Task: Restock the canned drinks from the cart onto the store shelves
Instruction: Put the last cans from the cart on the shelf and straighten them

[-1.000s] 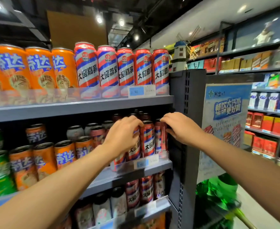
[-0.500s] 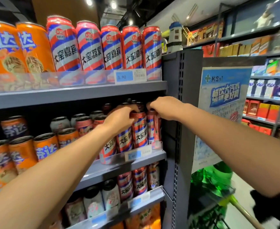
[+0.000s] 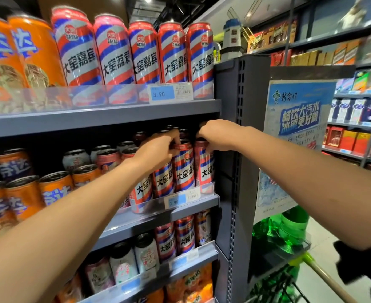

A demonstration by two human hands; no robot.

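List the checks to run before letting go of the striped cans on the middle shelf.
1. Left hand on the top of a striped can: ok.
2. Right hand on the end can: ok.
3. Front cans upright: ok.
4. Cans behind the clear lip: ok.
5. Price tag unobstructed: ok.
6. Space left behind the row: cannot tell.

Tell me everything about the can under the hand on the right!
The can is a tall shiny metal one, striped red, blue and silver, with black Chinese writing. It stands upright at the right end of the middle shelf, behind a clear plastic rail. The right hand curls over its top, and another striped can stands right beside it.
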